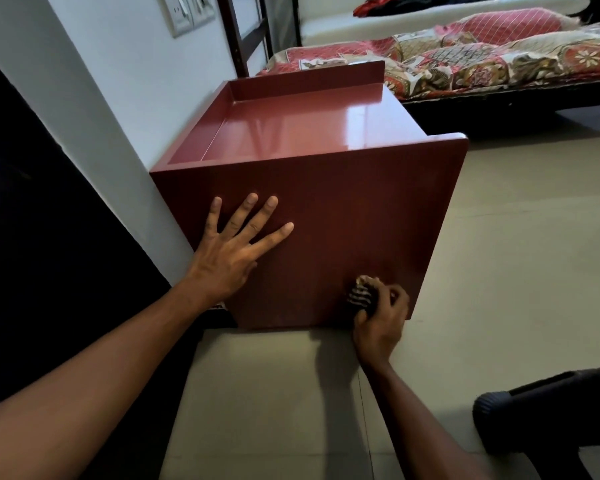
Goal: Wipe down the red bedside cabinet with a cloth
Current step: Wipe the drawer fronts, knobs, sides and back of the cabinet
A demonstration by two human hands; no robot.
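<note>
The red bedside cabinet (343, 202) stands on the tiled floor against the white wall, its glossy top bare and its near side panel facing me. My left hand (232, 247) lies flat on that side panel, fingers spread and straight. My right hand (381, 317) grips a bunched striped cloth (361, 296) and holds it against the lower right part of the same panel, near the floor.
A bed (465, 64) with a red patterned quilt sits behind the cabinet on the right. A dark surface (32, 237) fills the left side beyond the white wall (111, 109). A black object (534, 410) lies on the floor at lower right. Beige floor tiles (274, 393) stretch in front.
</note>
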